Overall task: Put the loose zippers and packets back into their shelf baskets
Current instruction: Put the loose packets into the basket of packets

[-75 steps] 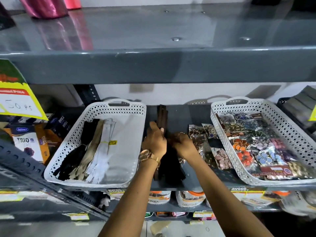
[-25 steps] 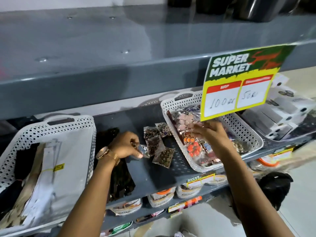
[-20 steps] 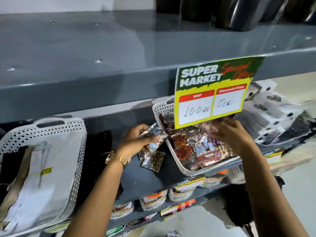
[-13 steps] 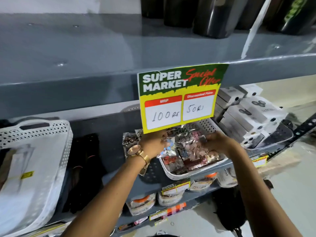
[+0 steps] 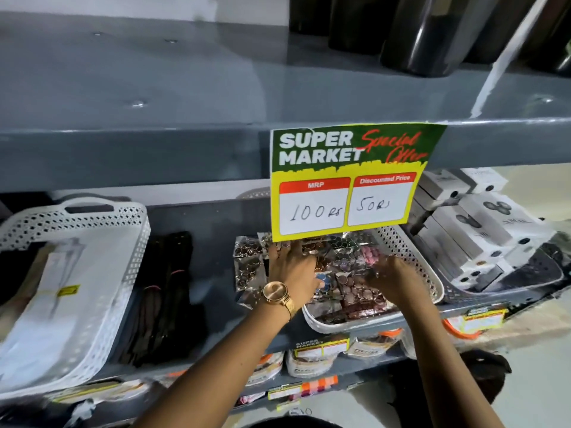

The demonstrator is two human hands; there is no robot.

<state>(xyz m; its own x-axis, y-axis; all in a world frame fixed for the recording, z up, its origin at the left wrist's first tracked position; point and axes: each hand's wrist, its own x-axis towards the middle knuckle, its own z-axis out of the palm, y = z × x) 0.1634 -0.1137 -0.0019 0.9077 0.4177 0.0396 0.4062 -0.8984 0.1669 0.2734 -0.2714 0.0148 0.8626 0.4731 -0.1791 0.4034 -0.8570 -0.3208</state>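
Note:
A white perforated basket [image 5: 431, 282] on the grey shelf holds several shiny button packets [image 5: 355, 291]. My left hand [image 5: 290, 265], with a gold watch on the wrist, lies palm down over the basket's left edge, fingers spread on the packets. My right hand [image 5: 391, 273] is inside the basket with its fingers curled on a clear packet. A few loose packets [image 5: 247, 264] lie on the shelf just left of the basket. Loose dark zippers [image 5: 167, 291] lie further left. The left white basket [image 5: 139, 242] holds white and dark zippers [image 5: 52, 291].
A yellow and green price sign [image 5: 346, 180] hangs from the upper shelf edge and hides the basket's back. White boxes [image 5: 479, 230] are stacked to the right. Dark bottles [image 5: 432, 32] stand on the top shelf. Bagged goods [image 5: 309, 356] fill the shelf below.
Both hands left the dark zippers and went right. My left hand carried loose packets from the shelf into the right basket, where both hands now rest on the pile.

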